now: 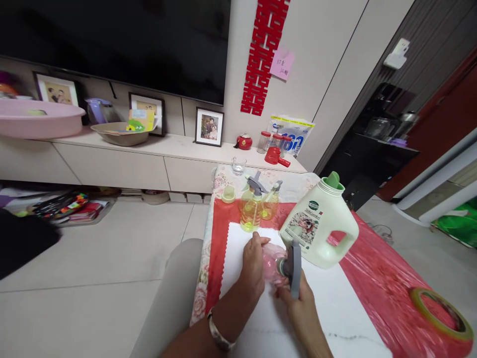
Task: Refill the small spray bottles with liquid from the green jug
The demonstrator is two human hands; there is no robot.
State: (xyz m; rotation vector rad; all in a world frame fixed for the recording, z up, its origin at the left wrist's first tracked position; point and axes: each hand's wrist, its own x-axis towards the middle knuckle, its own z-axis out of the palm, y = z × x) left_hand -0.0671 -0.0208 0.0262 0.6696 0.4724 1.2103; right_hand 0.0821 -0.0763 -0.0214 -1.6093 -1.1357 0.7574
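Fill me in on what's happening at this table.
A person is holding a pink spray bottle tilted over a white sheet. The left hand grips the bottle's body, while the right hand is at its gray spray head. The head is on the bottle; how tightly it is fastened, I can't tell. Yellow spray bottles stand just beyond, a pale green jug stands to the right, and a tape roll lies farther right.
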